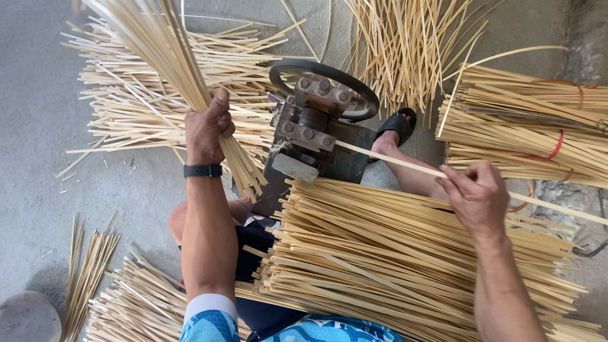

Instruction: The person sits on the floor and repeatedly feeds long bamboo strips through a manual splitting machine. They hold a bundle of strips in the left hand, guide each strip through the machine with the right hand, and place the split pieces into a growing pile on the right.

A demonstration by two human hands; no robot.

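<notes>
My left hand (206, 126) grips a thick bundle of thin bamboo slivers (166, 57) that rises to the upper left; a black band sits on that wrist. My right hand (476, 193) pinches a single flat bamboo strip (392, 161) whose left end enters a small metal splitting machine (313, 126) with bolts and a black hand wheel (354, 85). A large pile of flat bamboo strips (392, 253) lies across my lap below the right hand.
Loose slivers are spread on the concrete floor (31, 126) behind the machine and at the lower left (126, 297). Tied bundles of strips (532, 126) lie at the right. My sandalled foot (396, 130) rests beside the machine.
</notes>
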